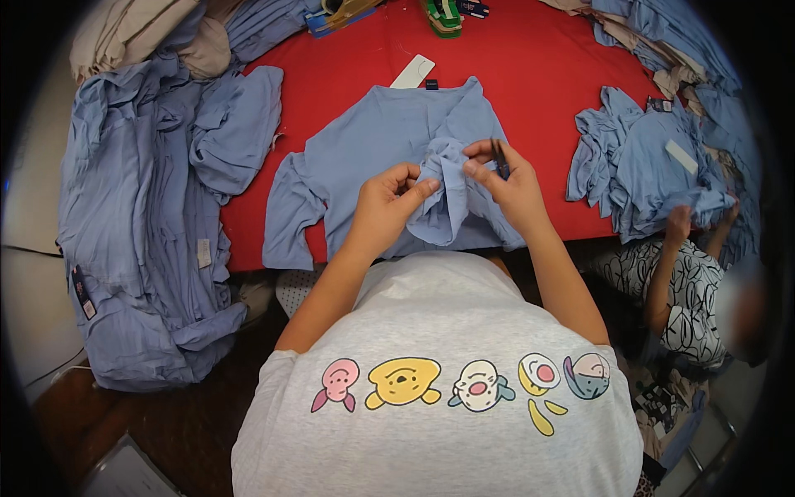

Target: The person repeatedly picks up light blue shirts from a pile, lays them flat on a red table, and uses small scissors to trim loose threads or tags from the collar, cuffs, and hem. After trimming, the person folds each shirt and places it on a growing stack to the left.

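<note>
A light blue blouse (373, 137) lies spread on the red-covered table in front of me, its neckline pointing away. One of its sleeves (445, 186) is bunched and lifted between my hands, with the cuff opening turned up. My left hand (391, 205) pinches the left side of that sleeve between thumb and fingers. On the other side, my right hand (515, 189) grips the sleeve's edge with thumb and index finger. Small dark thread snips (499, 157) are tucked in the same hand, blades pointing away. A white tag (413, 71) sticks out beyond the neckline.
Blue garments (137, 224) are heaped at the left. Another blue garment pile (654, 157) lies at the right, where a co-worker (679, 282) handles a piece. Green clips or tools (443, 18) sit at the far edge of the red cloth (542, 91).
</note>
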Action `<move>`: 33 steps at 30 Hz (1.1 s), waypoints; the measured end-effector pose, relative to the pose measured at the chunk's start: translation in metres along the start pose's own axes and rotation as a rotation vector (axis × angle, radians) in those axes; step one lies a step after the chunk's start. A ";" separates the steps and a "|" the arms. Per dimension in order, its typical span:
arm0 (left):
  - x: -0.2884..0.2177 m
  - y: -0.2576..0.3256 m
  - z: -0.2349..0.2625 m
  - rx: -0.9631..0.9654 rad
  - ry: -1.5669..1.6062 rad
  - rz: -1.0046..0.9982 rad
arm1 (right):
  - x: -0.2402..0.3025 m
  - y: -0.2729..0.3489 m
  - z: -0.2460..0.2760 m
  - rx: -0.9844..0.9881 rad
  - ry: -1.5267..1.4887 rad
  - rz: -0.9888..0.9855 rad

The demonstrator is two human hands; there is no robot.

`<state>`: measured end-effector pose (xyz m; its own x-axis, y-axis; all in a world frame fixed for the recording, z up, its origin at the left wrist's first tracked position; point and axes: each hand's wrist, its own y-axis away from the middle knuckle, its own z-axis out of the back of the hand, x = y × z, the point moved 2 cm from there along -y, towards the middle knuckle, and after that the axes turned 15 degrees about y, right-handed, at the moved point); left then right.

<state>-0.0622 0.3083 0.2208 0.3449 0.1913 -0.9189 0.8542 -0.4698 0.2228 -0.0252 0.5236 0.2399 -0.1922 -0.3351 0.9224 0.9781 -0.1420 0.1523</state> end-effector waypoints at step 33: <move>-0.028 0.016 -0.011 0.148 -0.542 -0.402 | 0.030 -0.006 -0.024 0.160 -0.436 -0.270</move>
<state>-0.0537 0.3048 0.2533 -0.2634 -0.0642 -0.9626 0.7997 -0.5726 -0.1806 -0.0389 0.4914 0.2584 -0.4213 0.1161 0.8995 0.9047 -0.0148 0.4257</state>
